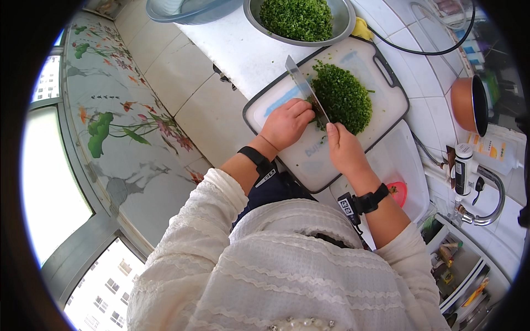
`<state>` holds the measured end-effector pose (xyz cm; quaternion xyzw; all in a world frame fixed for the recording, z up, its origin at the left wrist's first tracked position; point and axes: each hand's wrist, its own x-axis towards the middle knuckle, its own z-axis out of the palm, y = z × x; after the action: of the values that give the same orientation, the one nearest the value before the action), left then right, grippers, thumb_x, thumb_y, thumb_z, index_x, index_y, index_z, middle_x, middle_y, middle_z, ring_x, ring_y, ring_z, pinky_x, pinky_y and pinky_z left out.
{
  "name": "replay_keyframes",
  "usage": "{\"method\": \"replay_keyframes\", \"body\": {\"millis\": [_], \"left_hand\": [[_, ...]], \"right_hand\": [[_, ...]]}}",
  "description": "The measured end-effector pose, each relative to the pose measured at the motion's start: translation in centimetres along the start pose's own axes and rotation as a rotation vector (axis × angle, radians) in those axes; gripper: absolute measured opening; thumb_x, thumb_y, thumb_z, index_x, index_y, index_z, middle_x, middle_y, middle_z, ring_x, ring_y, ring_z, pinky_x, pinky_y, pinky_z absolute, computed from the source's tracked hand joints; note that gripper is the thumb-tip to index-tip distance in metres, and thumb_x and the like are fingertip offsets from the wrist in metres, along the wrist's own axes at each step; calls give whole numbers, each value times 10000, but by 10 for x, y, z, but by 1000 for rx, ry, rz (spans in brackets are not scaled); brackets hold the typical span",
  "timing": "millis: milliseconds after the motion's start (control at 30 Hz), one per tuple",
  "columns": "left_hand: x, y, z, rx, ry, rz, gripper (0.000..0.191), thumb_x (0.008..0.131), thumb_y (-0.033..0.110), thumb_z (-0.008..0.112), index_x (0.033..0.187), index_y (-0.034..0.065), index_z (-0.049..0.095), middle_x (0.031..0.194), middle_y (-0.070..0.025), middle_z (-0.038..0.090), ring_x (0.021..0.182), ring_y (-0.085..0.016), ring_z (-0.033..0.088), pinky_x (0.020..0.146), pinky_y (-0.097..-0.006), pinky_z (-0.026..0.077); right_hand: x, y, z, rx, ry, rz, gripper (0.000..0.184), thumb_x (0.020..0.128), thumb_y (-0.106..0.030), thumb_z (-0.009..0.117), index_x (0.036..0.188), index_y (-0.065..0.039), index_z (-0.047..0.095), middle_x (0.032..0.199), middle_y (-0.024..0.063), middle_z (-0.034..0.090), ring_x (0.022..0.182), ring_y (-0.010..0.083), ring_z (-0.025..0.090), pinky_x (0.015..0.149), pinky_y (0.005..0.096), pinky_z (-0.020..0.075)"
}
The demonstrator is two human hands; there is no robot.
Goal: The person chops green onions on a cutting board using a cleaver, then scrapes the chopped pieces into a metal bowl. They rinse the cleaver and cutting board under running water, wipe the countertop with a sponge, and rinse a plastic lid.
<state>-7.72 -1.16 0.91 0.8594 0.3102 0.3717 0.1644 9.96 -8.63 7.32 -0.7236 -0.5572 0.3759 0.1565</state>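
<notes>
My right hand [345, 149] grips the handle end of a kitchen cleaver [305, 87], thumb along the near end of its blade. The blade slants up and left across the cutting board [290, 165], which is white with a dark rim. Against the blade's left face, my left hand [288, 124] has its fingers curled down over some green stalks, mostly hidden beneath them. To the right of the blade lies a heap of finely chopped greens [345, 99]. Bits of green cling to the blade.
Beyond the board stands a metal bowl [350, 20] of chopped greens [296, 18], beside a blue-tinted basin [194, 14]. A yellow cloth [362, 29] touches the bowl. Right of me are a white sink [416, 165] holding a red dish [398, 193], a faucet [463, 169] and an orange-brown pot [463, 105].
</notes>
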Motion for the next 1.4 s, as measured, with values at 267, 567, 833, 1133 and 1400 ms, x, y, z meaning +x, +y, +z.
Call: {"method": "replay_keyframes", "body": {"millis": [267,567,833,1133,1400], "left_hand": [[-2,-1,0,-6,-20,-23,164,731,13,673,873,89,644,962,-44,610,906,-239,626,744,-334,539],[-5,-2,-2,-23,-13,-20,176,724,6,672,884,79,672,967,-46,631,926,-242,637,769,-335,544],[-6,-4,-8,-45,-43,13,200,713,-12,660,896,70,670,968,-58,629,924,-250,630,778,-343,541],[-9,-5,-6,-16,-5,1,183,722,4,671,890,76,650,959,-59,613,900,-253,624,752,-338,538],[-9,-5,-8,-19,-24,-19,176,722,15,685,879,81,643,940,-53,612,887,-247,623,737,-341,539]], "right_hand": [[-44,-1,-45,25,-50,15,435,1036,-402,409,973,-4,572,794,254,621,801,474,589,690,509,464],[-2,-5,-1,-26,-11,-62,436,1037,-399,413,922,-8,569,839,271,630,823,480,590,696,520,460],[-35,-4,-34,41,-49,-6,419,1037,-386,412,964,-14,592,832,264,628,811,472,595,685,506,460],[-6,-12,-2,-56,-45,-35,445,1037,-404,395,920,-9,564,838,269,630,817,475,591,693,516,464],[-12,-13,-18,70,-45,4,433,1034,-400,411,936,-11,575,809,266,618,802,483,582,683,522,456]]}}
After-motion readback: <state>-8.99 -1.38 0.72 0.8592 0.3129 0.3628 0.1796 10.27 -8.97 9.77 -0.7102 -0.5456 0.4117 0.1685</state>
